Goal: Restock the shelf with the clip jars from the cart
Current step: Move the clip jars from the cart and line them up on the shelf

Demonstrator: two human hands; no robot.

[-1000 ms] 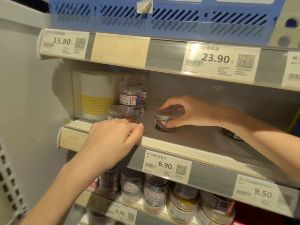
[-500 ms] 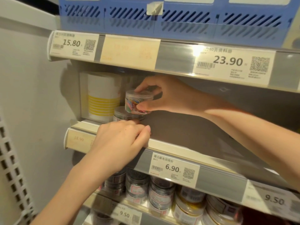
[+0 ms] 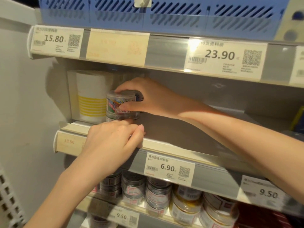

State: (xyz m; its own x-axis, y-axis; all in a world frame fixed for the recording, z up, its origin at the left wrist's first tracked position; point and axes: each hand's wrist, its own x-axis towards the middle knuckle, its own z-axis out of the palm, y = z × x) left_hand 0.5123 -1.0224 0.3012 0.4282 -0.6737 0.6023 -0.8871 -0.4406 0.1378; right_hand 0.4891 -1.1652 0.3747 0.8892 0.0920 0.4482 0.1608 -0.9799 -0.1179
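My right hand (image 3: 153, 99) reaches into the middle shelf (image 3: 181, 134) and grips a clear clip jar (image 3: 118, 102) full of coloured clips. That jar sits on top of a second jar (image 3: 122, 116) at the shelf's left end. My left hand (image 3: 111, 142) lies at the shelf's front lip just below the stack, knuckles up and fingers curled, thumb against the forefinger. Whatever is under its palm is hidden.
A white box with yellow stripes (image 3: 89, 96) stands left of the stack against the side wall. The shelf below holds several stacked jars (image 3: 158, 193). A blue slotted basket (image 3: 164, 12) sits on the shelf above. A white perforated panel (image 3: 6, 203) shows at lower left.
My right hand lifted the clip jar from mid-shelf, carried it left and lowered it onto the other jar. My left hand stayed at the shelf lip.
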